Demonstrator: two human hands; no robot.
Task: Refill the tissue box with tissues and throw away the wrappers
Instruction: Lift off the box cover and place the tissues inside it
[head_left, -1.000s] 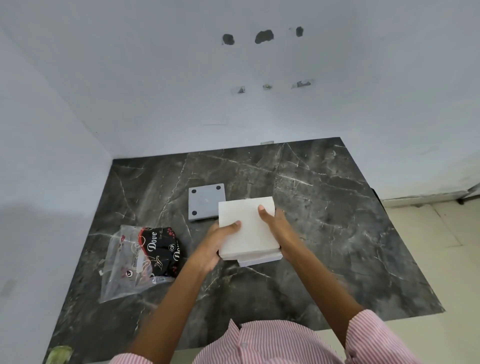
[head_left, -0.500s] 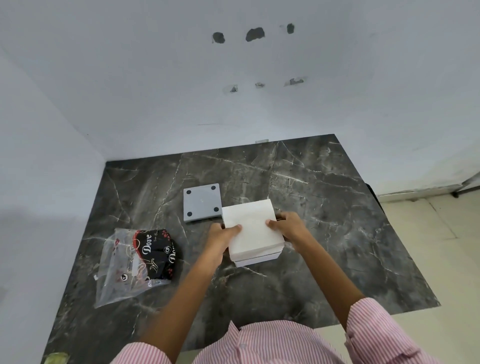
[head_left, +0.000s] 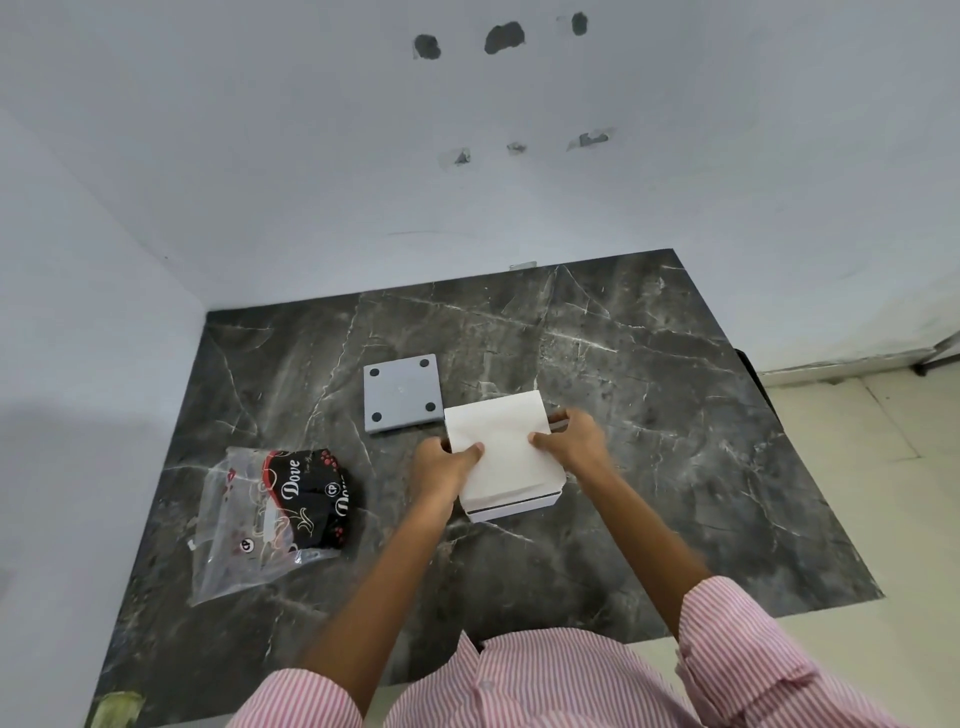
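A white stack of tissues (head_left: 503, 448) sits in the open white tissue box (head_left: 514, 506) at the middle of the dark marble table. My left hand (head_left: 445, 463) grips the stack's left edge with the thumb on top. My right hand (head_left: 574, 439) grips its right edge the same way. The box's grey square lid (head_left: 402, 393), with dark pads at its corners, lies flat just behind and to the left of the box. An opened clear plastic wrapper (head_left: 270, 514) with a black "Dove" print lies to the left of my left forearm.
The marble table (head_left: 649, 441) is set into a corner, with white walls at the back and left. Its right edge drops to a pale tiled floor (head_left: 883, 493). A small yellowish object (head_left: 117, 709) shows at the table's front left corner.
Both hands have lowered the tissue stack down into the box, and the hands have slid to the stack's sides. The camera view has shifted slightly.
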